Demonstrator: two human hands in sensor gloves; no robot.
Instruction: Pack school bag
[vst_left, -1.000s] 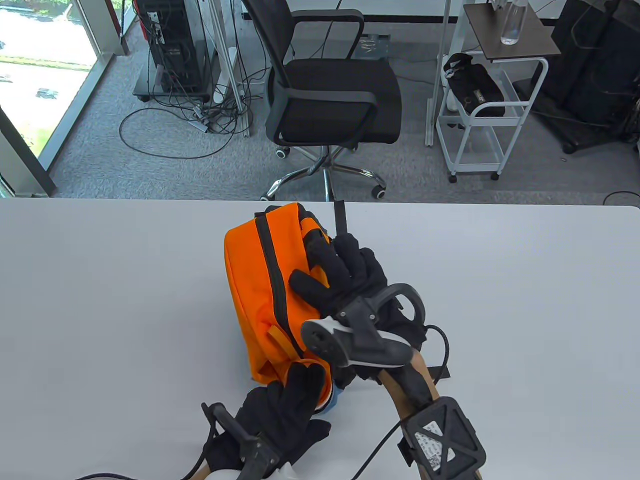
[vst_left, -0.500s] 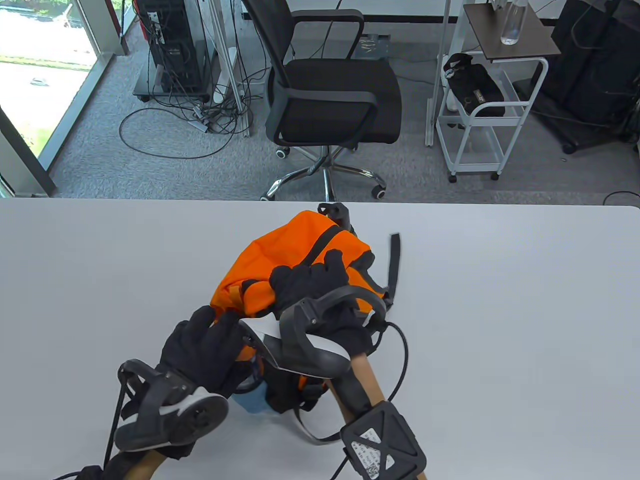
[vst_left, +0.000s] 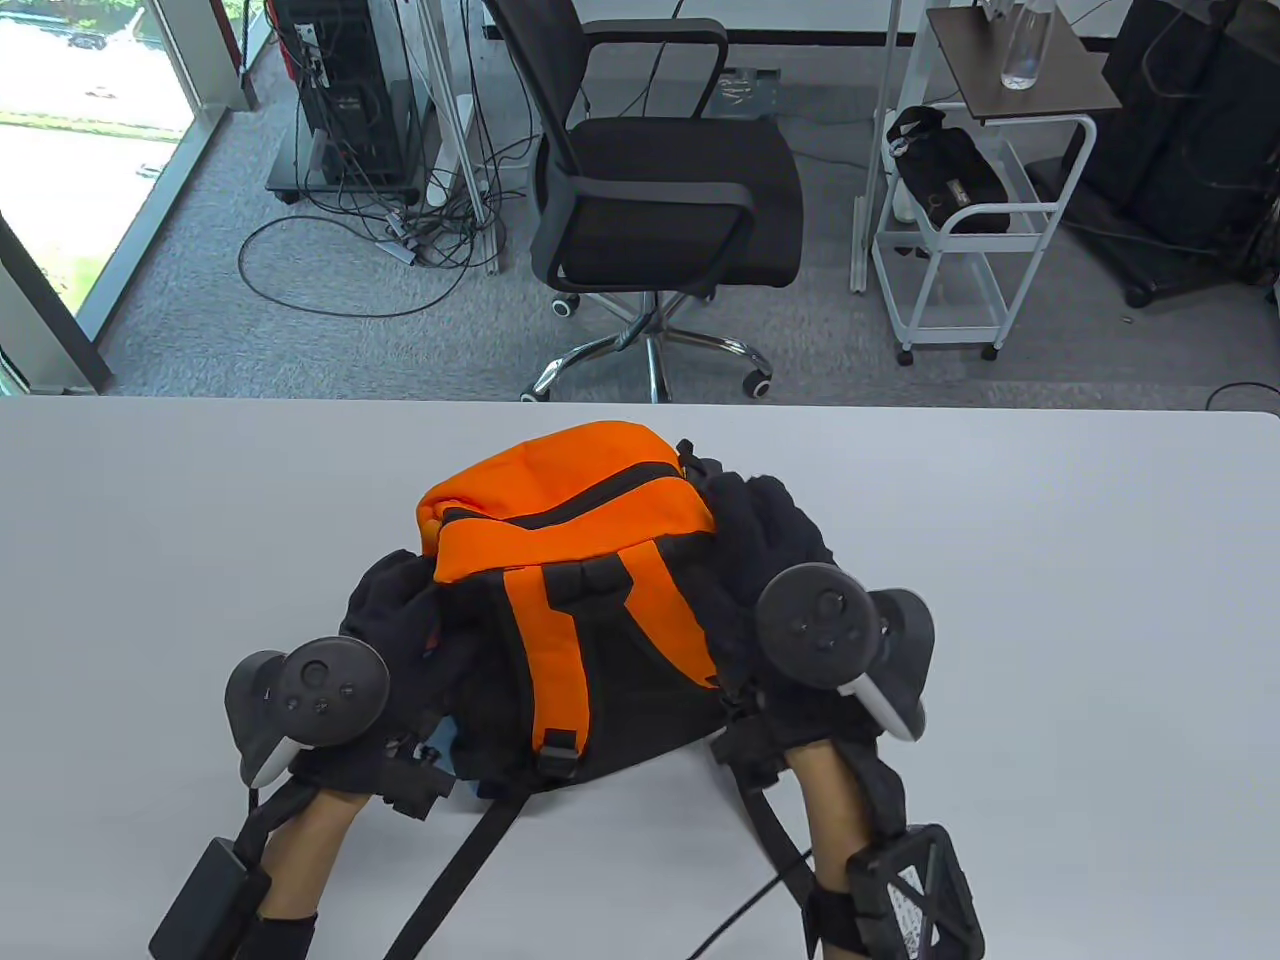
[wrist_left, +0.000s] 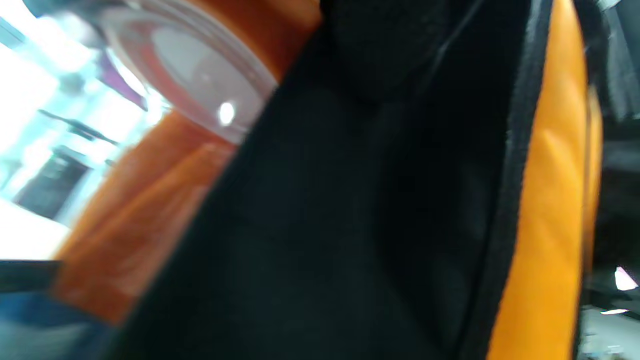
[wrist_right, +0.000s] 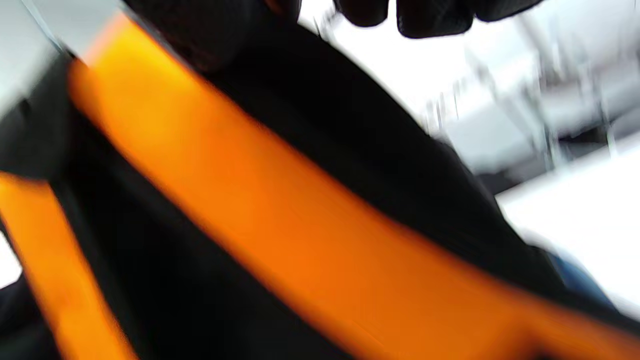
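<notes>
**Desk:** Where does the bag sit, and what have you got on it?

**Operator:** The orange school backpack (vst_left: 565, 490) stands near the middle of the white table (vst_left: 1050, 600), back panel and shoulder straps (vst_left: 555, 660) facing me, zipper across the top. I have a hand on each flank. My left hand (vst_left: 400, 610) presses the bag's left side; my right hand (vst_left: 765, 535) cups the right side near the top.

**Desk:** Fingers?

**Operator:** On the right, they look wrapped around the far corner of the bag. In the right wrist view a few fingertips (wrist_right: 430, 17) hang past the fabric, loosely curled. On the left, I cannot tell how the fingers lie; the bag hides them and the left wrist view is blurred.

**Desk:** Wrists?

**Operator:** Both forearms come in low from the near edge, palms turned inward, trackers facing up.

**Desk:** How do you do this step well?

**Operator:** My read: I am squaring the bag upright. Keep even pressure on both sides so it does not topple. A loose black strap (vst_left: 460, 860) trails toward me; I would keep it from snagging. Something blue (vst_left: 445, 745) shows at the lower left corner; I cannot identify it.
</notes>
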